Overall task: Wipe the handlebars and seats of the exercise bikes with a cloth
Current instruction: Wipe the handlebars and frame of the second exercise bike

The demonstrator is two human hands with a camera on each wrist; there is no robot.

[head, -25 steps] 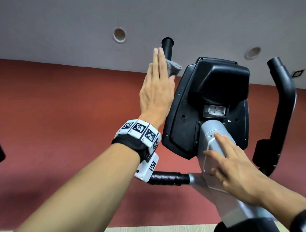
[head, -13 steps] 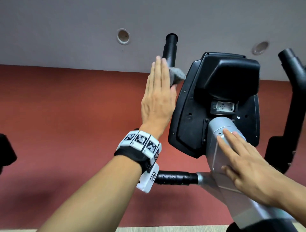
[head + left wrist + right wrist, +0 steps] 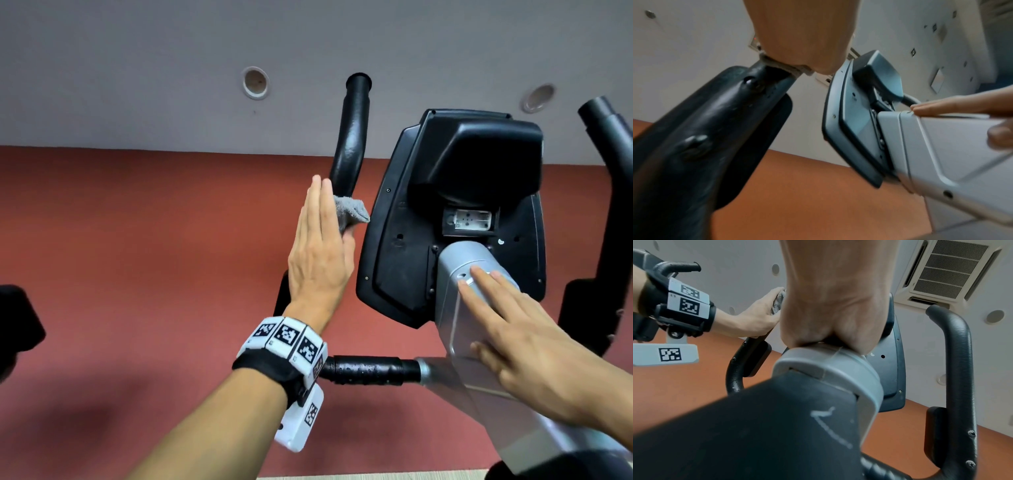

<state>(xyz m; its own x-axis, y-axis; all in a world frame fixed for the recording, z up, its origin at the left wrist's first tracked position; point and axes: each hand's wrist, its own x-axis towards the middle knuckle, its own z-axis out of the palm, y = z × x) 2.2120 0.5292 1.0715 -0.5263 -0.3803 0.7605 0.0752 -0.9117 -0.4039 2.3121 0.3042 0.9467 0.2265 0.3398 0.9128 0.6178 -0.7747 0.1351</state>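
Two hands were on the bike, and only one was wiping. Your left hand (image 3: 320, 253) had its fingers held straight and together, pressing the grey cloth (image 3: 349, 212) flat against the upright left handlebar (image 3: 351, 137), with the thumb tucked round at the cloth's lower edge; how firmly the thumb pinched it you could not tell, since the left wrist view was blurred. The cloth sat low on the grip, just beside the black console (image 3: 455, 212), with a loose corner poking toward it.

Your right hand (image 3: 524, 339) lay open, fingers spread, on the silver post (image 3: 455, 294) below the console, bracing the frame.

What could go wrong from there, as a judgement: a flat palm holds the cloth only by pressure, so a fast stroke could have let it slip off the round bar and drop. Flat contact also reaches one face of the tube, leaving the far side unwiped. The loose corner could have snagged on the console edge. The right handlebar (image 3: 613, 144) and the seat, which was out of view, looked still to be done.
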